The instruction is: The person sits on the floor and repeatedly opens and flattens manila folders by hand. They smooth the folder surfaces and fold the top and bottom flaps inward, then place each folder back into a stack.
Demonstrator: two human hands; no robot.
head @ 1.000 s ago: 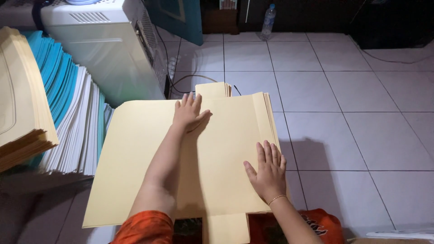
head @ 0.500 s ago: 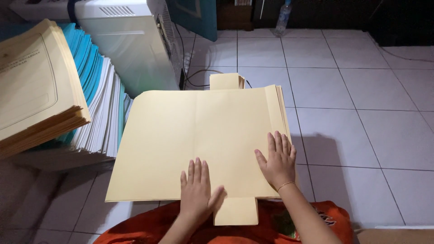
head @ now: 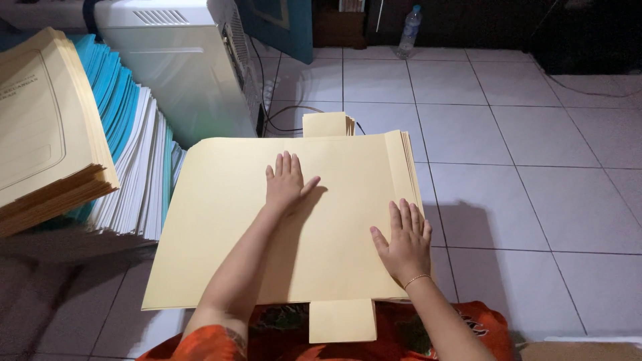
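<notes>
At nine o'clock: slanted stack of manila folders [head: 40,134], with teal and white sheet piles [head: 134,154] beside it, against a white machine [head: 180,67]. Centre: wide manila folder sheet [head: 221,220], tabs at twelve and six o'clock, lying on more of the same across the lap. Left hand [head: 287,184]: fingers together, palm flat on the sheet's upper middle, grasping nothing. Right hand [head: 403,242]: spread flat near the four-o'clock edge, grasping nothing. Handling judgement: press evenly with both palms, keeping edges aligned. At one o'clock: water bottle [head: 409,32].
</notes>
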